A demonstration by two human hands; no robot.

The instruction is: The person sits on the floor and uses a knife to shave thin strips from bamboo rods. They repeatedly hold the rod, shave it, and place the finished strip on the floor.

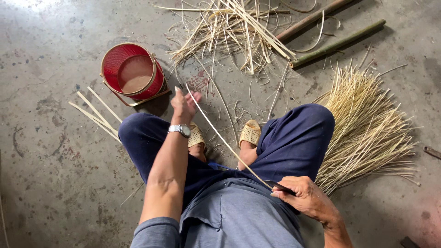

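A few flat pale bamboo slats [96,115] lie on the stained grey concrete floor [41,151] well out to the left of the left hand [183,106], and just up and left of that hand stands a round red-lacquered woven basket with a brass-coloured rim and handle [133,74], open at the top. The left hand is raised over the left knee, a silver wristwatch [180,130] on its wrist; its fingers are loosely curled, pinching the far end of a long thin pale bamboo strip [220,135] near the thumb. That strip runs in a slanted line down and to the right, across the dark blue trousers [294,138], passing above two tan woven sandals [250,133] that sit between the hands. Beyond the left hand, further up the floor, lies a loose heap of pale bamboo shavings and split strips [234,27], with two long round green-brown bamboo poles [337,43] just to the right of it. The right hand [305,197] is held close to the body, fingers closed around a dark-bladed knife [281,187], whose blade meets the near end of the strip. Up and right of this hand a fanned bundle of fine yellow bamboo slivers [367,128] spreads beside the right knee.
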